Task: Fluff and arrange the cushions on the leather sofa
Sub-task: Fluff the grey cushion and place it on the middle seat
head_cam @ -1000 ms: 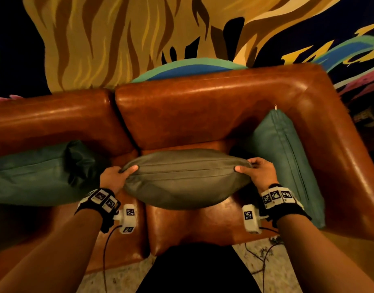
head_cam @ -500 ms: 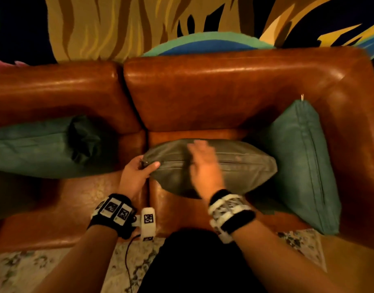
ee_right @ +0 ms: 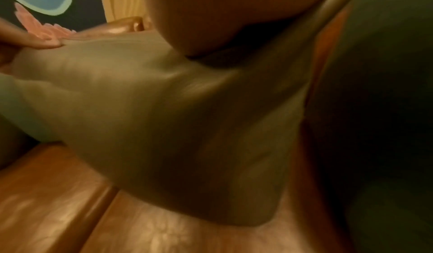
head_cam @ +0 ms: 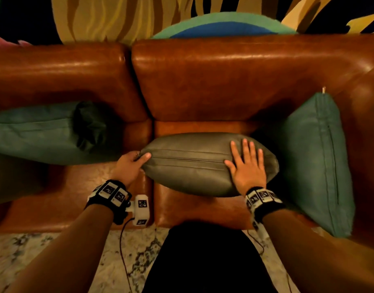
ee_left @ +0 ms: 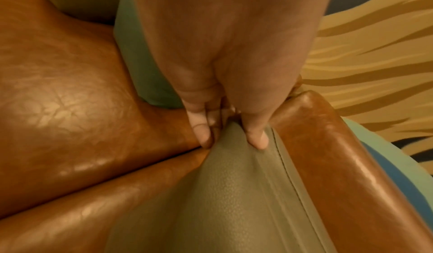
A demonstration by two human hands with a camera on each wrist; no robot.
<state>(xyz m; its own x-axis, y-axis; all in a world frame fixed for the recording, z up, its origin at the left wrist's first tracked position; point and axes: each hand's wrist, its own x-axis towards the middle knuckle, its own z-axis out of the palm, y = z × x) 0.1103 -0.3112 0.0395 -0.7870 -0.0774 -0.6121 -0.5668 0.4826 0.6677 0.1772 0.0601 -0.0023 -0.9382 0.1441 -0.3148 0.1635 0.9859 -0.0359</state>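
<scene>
- Brown leather sofa (head_cam: 213, 81) across the frame's middle.
- Teal cushion (head_cam: 315, 161) propped at right; another teal cushion (head_cam: 34, 132) at left.
- Grey cushion (head_cam: 192, 163) at centre on the seat.
- Right hand (head_cam: 247, 166) flat on its right half, fingers spread straight.
- Left hand (head_cam: 129, 166) pinching its left corner.
</scene>
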